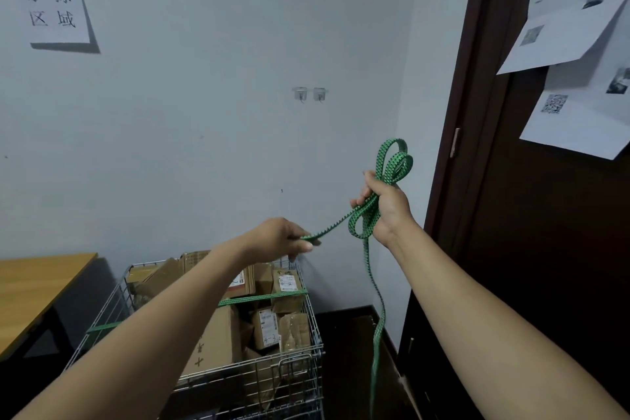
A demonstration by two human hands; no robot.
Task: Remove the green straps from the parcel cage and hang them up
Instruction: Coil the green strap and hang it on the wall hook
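Keeping loops even matters: fingers of the right hand (388, 204) clamp the coiled green strap (392, 160), loops above them, tail hanging below; left hand (283, 237) fingers pinch the taut run. A second strap (262, 297) crosses the parcel cage (259, 382).

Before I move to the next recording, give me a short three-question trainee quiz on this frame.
1. True or false: both wall hooks are bare.
2. Which hand holds the looped bundle of the loose strap? A) left B) right C) neither
3. Is every strap off the cage? Yes or no, with a reason.
Key: 1 true. 2 B: the right hand grips the loops; the left hand pinches the stretch leading to them. 3 No: a second strap lies across the boxes.
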